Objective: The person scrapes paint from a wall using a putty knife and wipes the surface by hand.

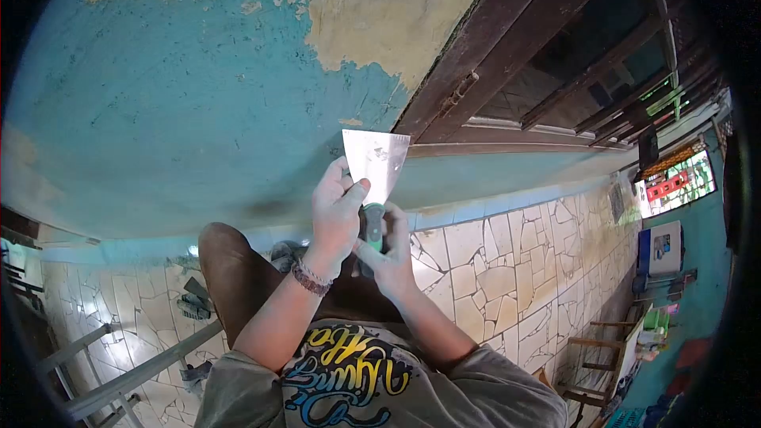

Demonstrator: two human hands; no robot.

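Note:
A putty knife [376, 160] with a wide, shiny metal blade and a dark and green handle is held up in front of my chest, blade end toward the wall. My left hand [336, 210], with bracelets at the wrist, pinches the lower left of the blade, thumb on its face and fingers partly hidden behind. Wrapped round the handle is my right hand [388, 257]. A few dark marks show on the blade. Beyond it stands the wall [198, 103], its turquoise paint peeled to a beige layer near the top.
Right of the peeled area is a brown wooden window frame [507, 55] with a bolt. A metal ladder [151, 368] stands at lower left, near sandals [194, 307] on the stone-patterned tile floor [507, 269]. A wooden chair [594, 357] stands at far right.

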